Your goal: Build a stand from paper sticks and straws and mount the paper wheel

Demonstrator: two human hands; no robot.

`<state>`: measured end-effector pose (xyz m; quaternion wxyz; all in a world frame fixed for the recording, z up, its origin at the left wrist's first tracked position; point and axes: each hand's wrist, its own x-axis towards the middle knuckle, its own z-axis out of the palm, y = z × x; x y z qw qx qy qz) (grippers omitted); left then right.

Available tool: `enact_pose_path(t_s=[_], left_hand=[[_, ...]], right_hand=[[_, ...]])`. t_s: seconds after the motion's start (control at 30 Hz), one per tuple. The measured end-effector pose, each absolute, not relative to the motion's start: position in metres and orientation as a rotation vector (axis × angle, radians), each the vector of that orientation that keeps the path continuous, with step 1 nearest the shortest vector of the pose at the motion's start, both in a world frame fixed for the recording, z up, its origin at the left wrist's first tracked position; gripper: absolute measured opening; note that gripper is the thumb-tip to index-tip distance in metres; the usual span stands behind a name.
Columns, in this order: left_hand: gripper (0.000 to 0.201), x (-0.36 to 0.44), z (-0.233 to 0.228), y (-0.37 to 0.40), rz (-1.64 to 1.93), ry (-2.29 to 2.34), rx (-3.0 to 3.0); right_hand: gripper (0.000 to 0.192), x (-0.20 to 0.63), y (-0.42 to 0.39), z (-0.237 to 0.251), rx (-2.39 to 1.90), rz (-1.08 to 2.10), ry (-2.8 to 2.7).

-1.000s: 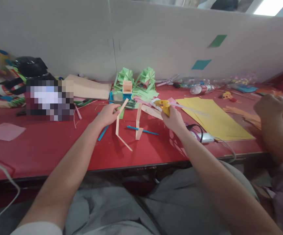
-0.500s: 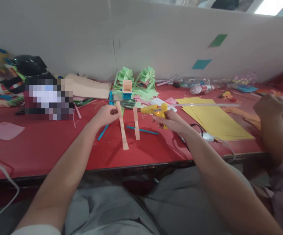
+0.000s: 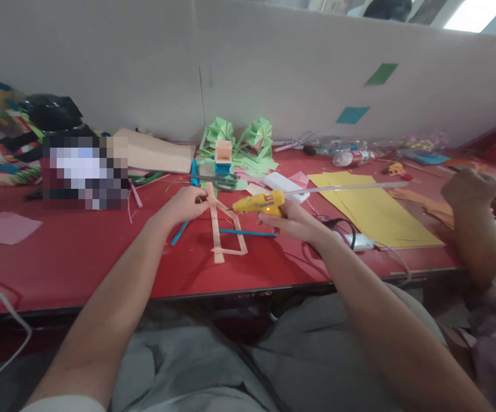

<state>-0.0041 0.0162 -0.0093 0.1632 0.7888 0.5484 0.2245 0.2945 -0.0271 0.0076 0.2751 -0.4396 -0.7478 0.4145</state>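
Head view: hands clamped on paper strip and glue gun, handle mostly hidden

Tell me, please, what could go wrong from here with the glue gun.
The glue gun points toward the left fingers, so a burn seems possible. Drips might land on the blue strip nearest it. The straight tan strip, held near its far end, could slip askew.
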Motion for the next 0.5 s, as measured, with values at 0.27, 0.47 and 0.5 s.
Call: enact_pose_path(t_s=[0.27,0.47,0.5], left_hand=[[0.030,0.002,-0.008,0.014,0.679,1.424,2.267],[0.029,0.003,-0.008,0.013,0.723,1.400,2.261],[0.029,0.003,-0.008,0.013,0.722,1.403,2.263]], right_hand=[[0.035,0.272,-0.020,-0.007,-1.204,0.919,-2.113],[0.031,0.267,-0.018,-0.006,-1.114,0.971,-2.191],[0.032,0.266,-0.018,-0.007,-1.125,0.961,-2.203]])
